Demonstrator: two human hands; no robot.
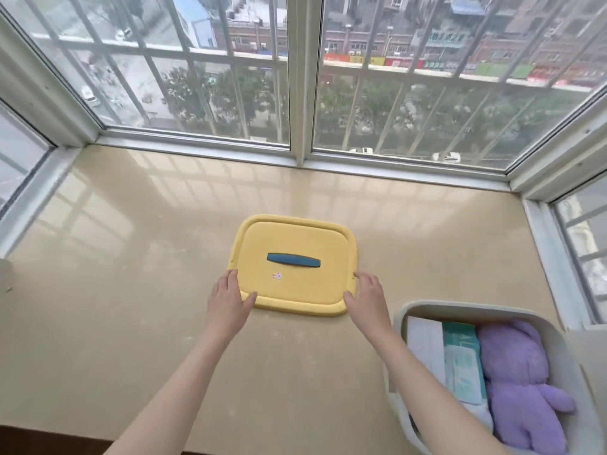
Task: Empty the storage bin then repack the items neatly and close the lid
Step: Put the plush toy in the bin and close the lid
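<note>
A yellow lid (292, 238) with a dark blue handle (293, 260) lies flat on the beige sill. My left hand (230, 298) rests on its near left corner and my right hand (366, 298) on its near right corner, fingers spread along the edges. The white storage bin (399, 315) stands open at the lower right. Inside it a purple plush toy (519, 379) lies on the right, teal and white packets (461, 359) stand in the middle, and a white flat item (423, 343) is at the left. My right forearm crosses the bin's left rim.
The beige stone sill (131, 290) is wide, bounded by window frames (300, 159) at the back and both sides. A dark front edge (49, 438) runs along the bottom left.
</note>
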